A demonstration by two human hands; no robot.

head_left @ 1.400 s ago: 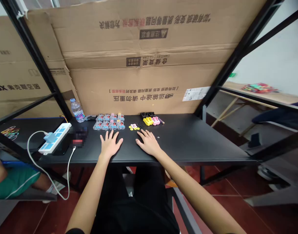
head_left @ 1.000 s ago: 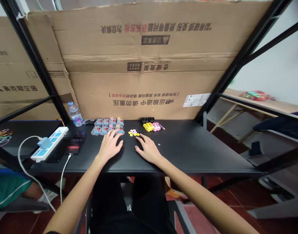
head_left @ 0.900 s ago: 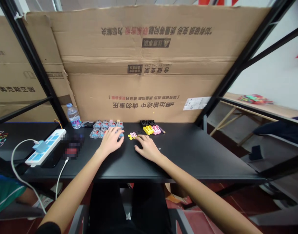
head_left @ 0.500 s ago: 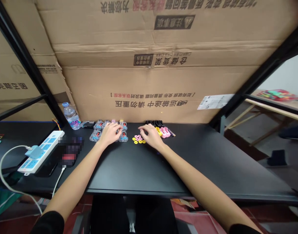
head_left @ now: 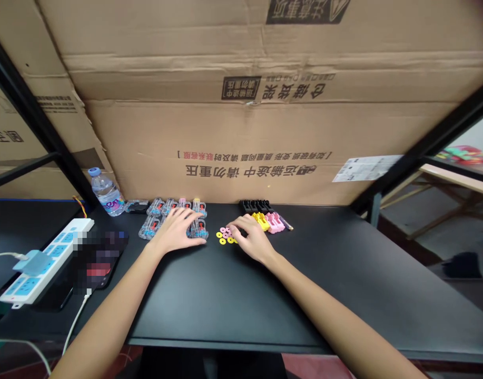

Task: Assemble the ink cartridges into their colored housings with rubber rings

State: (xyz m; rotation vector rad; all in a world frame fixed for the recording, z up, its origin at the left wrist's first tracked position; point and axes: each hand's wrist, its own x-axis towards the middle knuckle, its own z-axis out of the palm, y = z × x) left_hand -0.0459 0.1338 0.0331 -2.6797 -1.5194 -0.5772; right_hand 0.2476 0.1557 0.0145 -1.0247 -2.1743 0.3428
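Observation:
My left hand (head_left: 177, 231) is open, fingers spread over several clear plastic cases (head_left: 199, 228) with red and blue parts inside. The hand hides some of the cases in the front row. My right hand (head_left: 254, 239) hovers at or rests on the right edge of a group of small flat pink and yellow rings (head_left: 223, 241). Its fingers are bent, the thumb is apart from them, and nothing shows between. Just beyond it stand yellow plastic pieces (head_left: 260, 221) and pink plastic pieces (head_left: 275, 223), with a row of black plastic pieces (head_left: 255, 206) behind.
A water bottle (head_left: 107, 192) stands at the back left beside a dark case (head_left: 137, 207). A white power strip (head_left: 47, 263) and a phone (head_left: 102, 263) with a cable lie on the left. A pen-like stick (head_left: 286, 223) lies right of the pink pieces. Cardboard (head_left: 225, 126) closes off the back.
My left hand's fingers have spread and its thumb has swung out toward me. My right hand has shifted slightly toward me and right. The view has tilted down and come closer.

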